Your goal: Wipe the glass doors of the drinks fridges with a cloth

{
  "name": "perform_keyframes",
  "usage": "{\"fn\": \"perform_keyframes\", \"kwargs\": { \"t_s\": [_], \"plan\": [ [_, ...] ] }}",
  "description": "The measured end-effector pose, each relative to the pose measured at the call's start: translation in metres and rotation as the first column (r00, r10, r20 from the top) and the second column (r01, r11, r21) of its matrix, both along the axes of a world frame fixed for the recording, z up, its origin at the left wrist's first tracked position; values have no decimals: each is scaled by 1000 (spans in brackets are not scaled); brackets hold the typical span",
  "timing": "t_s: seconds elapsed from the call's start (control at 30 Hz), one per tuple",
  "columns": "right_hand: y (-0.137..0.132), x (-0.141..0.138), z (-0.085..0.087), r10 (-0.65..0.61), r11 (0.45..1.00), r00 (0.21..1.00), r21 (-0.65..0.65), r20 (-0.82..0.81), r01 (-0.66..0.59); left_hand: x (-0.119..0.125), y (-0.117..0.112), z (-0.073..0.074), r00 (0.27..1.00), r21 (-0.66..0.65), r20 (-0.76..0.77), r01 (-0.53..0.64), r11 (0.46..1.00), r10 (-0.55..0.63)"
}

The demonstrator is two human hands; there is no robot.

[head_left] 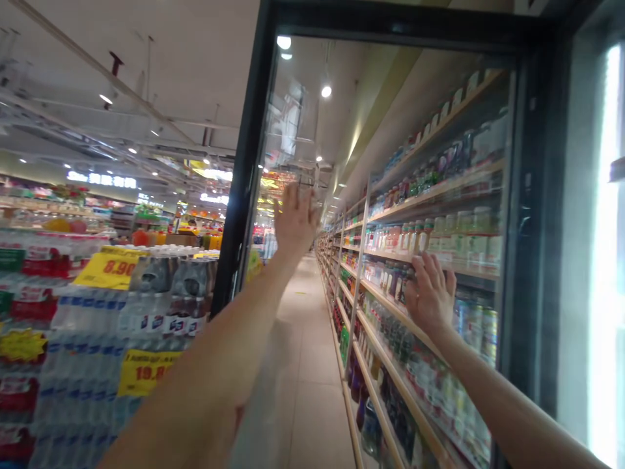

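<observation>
A glass cooler door [375, 19] with a black frame stands swung out in front of me. My left hand [295, 220] is raised at the pane's left part, fingers up and apart, slightly blurred. Lower and to the right, my right hand [433, 291] has its fingers spread before the same pane. Both hands look empty. Whether the palms touch the glass I cannot tell. Rows of bottled drinks [459, 241] on wooden-edged shelves [434, 192] show in the pane, behind my right hand.
Stacked packs of bottled water [83, 365] rise on the left, with yellow price signs [110, 266] among them. A tiled floor [305, 365] shows within the door frame. At the far right is a bright vertical light strip [605, 260]. Fruit displays [141, 236] lie farther back.
</observation>
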State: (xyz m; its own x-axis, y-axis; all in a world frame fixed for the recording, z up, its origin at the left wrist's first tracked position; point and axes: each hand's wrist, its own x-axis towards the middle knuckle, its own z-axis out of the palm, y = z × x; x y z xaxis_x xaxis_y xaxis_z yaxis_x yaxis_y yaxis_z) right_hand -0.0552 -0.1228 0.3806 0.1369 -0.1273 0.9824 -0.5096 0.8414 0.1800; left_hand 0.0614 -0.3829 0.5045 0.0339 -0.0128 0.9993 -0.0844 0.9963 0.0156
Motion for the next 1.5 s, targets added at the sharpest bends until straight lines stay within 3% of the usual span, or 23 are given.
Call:
{"fn": "perform_keyframes", "kwargs": {
  "t_s": [0.07, 0.1, 0.2, 0.27, 0.33, 0.37, 0.43, 0.53, 0.6, 0.63, 0.67, 0.73, 0.8, 0.87, 0.9, 0.93, 1.07, 1.17, 1.27, 1.37, 1.43, 1.5],
  "plan": [
    [-1, 1, 0, -2, 1000, 1000, -11, -5, 2, 10, -22, -4, 998, 122, -63, -5, 993, 13],
    [-1, 2, 0, -1, 1000, 1000, -15, -4, 1, 10, -22, -14, 998, 119, -56, -1, 993, 8],
    [0, 2, 1, 5, 1000, 1000, -10, 4, -5, -3, 12, -75, 997, -105, 65, 38, 994, -32],
    [1, 1, 0, 6, 1000, 1000, -1, 10, -5, -14, 41, -123, 985, -380, 166, 99, 920, -37],
    [1, 1, 0, 1, 1000, 1000, 0, 6, -1, -19, 55, -158, 974, -516, 228, 128, 847, -8],
    [1, 0, 0, -3, 1000, 1000, -1, 6, 3, -18, 53, -169, 973, -540, 231, 125, 832, 4],
    [1, 0, 1, -11, 1000, 1000, -3, 0, 11, -8, 31, -177, 983, -484, 182, 71, 872, 21],
    [0, 0, 1, -10, 1000, 1000, -9, 6, 10, 12, -20, -173, 996, -182, 54, -58, 982, 69],
    [0, 0, 1, 3, 1000, 1000, -12, 8, -3, 20, -38, -175, 995, 1, -7, -102, 995, 102],
    [0, -1, 1, 10, 1000, 1000, -13, 4, -10, 21, -38, -182, 995, 23, -13, -101, 995, 102],
    [0, -1, 1, 16, 1000, 1000, -15, -1, -16, 19, -31, -192, 996, -11, 4, -88, 996, 88],
    [0, -1, 0, 23, 1000, 1000, -11, -6, -23, 12, -3, -218, 994, -227, 97, -17, 974, 40],
    [1, -2, 0, 29, 1000, 1000, -10, -9, -30, 1, 29, -244, 974, -509, 224, 101, 855, 18],
    [1, -2, 0, 32, 999, 999, -6, -11, -32, -5, 48, -260, 955, -657, 293, 177, 733, 32],
    [2, -2, 1, 31, 999, 999, -5, -15, -31, -5, 48, -262, 952, -673, 302, 185, 716, 39],
    [2, -2, 1, 30, 1000, 999, -6, -18, -30, -2, 41, -261, 953, -654, 299, 174, 736, 41],
    [2, -1, 1, 19, 1000, 1000, -8, -10, -19, 26, -25, -242, 984, -328, 166, -1, 945, 59],
    [2, 0, 1, 19, 1000, 1000, -14, 1, -19, 43, -55, -246, 988, -125, 96, -108, 986, 120],
    [2, -1, 0, 28, 999, 1000, -21, 1, -28, 38, -33, -272, 986, -209, 155, -33, 977, 66],
    [3, -1, 0, 32, 999, 999, -17, -6, -33, 19, 13, -289, 959, -458, 283, 127, 880, 9],
    [4, -1, 1, 28, 1000, 1000, -8, -9, -28, 9, 31, -282, 947, -562, 320, 180, 807, 12],
    [4, 0, 1, 21, 1000, 1000, -8, -15, -21, 8, 27, -260, 960, -548, 281, 152, 823, 10]
  ]
}}
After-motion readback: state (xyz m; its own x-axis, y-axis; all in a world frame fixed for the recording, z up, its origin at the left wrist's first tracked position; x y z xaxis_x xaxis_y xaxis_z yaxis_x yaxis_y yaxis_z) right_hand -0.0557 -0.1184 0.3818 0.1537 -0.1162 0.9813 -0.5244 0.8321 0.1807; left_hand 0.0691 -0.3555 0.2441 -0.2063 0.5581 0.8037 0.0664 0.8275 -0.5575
